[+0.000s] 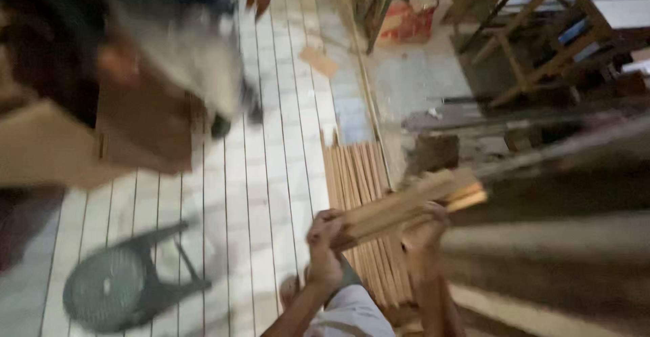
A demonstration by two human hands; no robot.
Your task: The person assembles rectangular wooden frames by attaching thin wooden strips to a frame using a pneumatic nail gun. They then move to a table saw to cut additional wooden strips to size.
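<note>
White plank floor (pixel 271 174) carries a stack of wooden slats (pixel 355 174); a co-worker (pixel 183 52) stands beyond, a dark plastic stool (pixel 122 283) lies tipped. Left hand (pixel 325 249) and right hand (pixel 430 225) each clamp a grip on a slat bundle (pixel 406 205), held between them above the stack.

Left of the grip and lower, a dark round plastic stool (pixel 118 279) tipped on its side on pale floorboards (pixel 271 174). Directly below the grip, a stack of thin wooden slats (pixel 355 167) laid flat along the boards. Farther up-left, another person (pixel 183 46) blurred, carrying a brown cardboard sheet (pixel 88 140). Well above the grip, a small flat scrap of cardboard (pixel 319 60) on the boards and a red box (pixel 406 22) near the wall. Up-right, a wooden frame of legs and braces (pixel 535 39).
</note>
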